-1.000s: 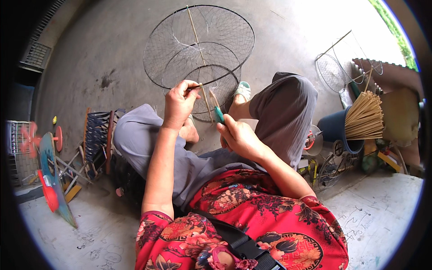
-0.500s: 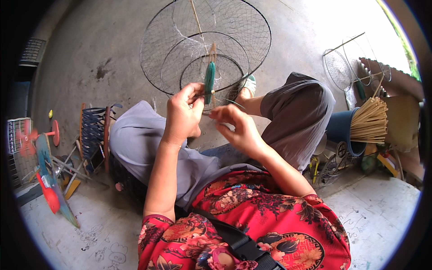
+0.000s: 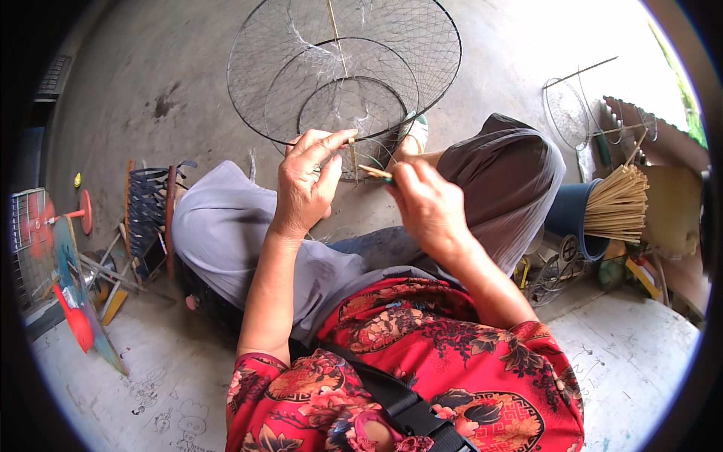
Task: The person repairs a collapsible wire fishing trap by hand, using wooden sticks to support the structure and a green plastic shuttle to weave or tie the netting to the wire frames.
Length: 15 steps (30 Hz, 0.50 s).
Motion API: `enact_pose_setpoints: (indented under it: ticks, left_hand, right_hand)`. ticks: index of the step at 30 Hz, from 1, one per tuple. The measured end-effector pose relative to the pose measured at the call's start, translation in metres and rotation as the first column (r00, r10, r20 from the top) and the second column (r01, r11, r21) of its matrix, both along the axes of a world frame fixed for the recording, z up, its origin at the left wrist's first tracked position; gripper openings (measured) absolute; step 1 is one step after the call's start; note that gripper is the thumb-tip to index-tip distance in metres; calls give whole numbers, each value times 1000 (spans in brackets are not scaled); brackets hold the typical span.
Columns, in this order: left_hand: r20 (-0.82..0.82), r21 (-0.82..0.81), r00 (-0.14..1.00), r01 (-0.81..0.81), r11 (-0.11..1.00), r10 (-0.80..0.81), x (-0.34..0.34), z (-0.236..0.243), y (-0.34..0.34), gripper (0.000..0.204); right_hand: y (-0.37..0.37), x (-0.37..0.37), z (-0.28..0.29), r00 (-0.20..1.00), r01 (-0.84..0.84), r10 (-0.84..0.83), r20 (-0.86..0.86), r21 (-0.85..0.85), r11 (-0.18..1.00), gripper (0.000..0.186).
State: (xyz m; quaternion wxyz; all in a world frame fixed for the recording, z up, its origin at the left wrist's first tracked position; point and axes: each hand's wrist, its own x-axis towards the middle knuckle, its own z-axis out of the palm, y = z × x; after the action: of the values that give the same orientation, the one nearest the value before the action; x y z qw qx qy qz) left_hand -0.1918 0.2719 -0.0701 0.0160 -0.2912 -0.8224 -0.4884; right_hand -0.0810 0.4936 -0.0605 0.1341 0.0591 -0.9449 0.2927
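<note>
A round netted cage (image 3: 265, 83) with black hoops and a thin wooden rod (image 3: 335, 35) stands beyond my knees. My left hand (image 3: 307, 181) is closed on the near black hoop, fingertips beside a short pale stick (image 3: 352, 160) where it crosses the hoop. Just right of it, my right hand (image 3: 431, 202) grips a netting shuttle (image 3: 374, 171), its pale tip pointing left and its green twine mostly hidden by my fingers. A thin line runs near the hoop toward the right hand.
A blue bucket (image 3: 572, 215) of thin sticks (image 3: 616, 202) and wire hoop frames (image 3: 566, 113) are at the right. At the left are a folding stool (image 3: 147, 218) with black straps, a board with red fan parts (image 3: 79, 316) and a wire grille (image 3: 30, 241). My sandalled foot (image 3: 413, 134) is beside the cage.
The shuttle went from my right hand up across the hoop by my left hand, and is now back in my right hand, tilted leftward. The cage shifted slightly in view.
</note>
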Motion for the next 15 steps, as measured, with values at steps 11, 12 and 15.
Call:
enact_pose_setpoints:
  ticks: [11,12,15]
  left_hand:
    - [143,77,970,-206,975,194,38,17,37,17]
    - [192,123,958,-238,963,212,33,11,31,17]
    - [329,229,900,-371,900,287,21,-5,22,19]
  right_hand:
    - [23,30,44,985,-70,166,-34,-974,217,18]
    - [34,39,59,992,6,117,38,-965,264,12]
    - [73,83,117,991,127,-6,131,-951,283,31]
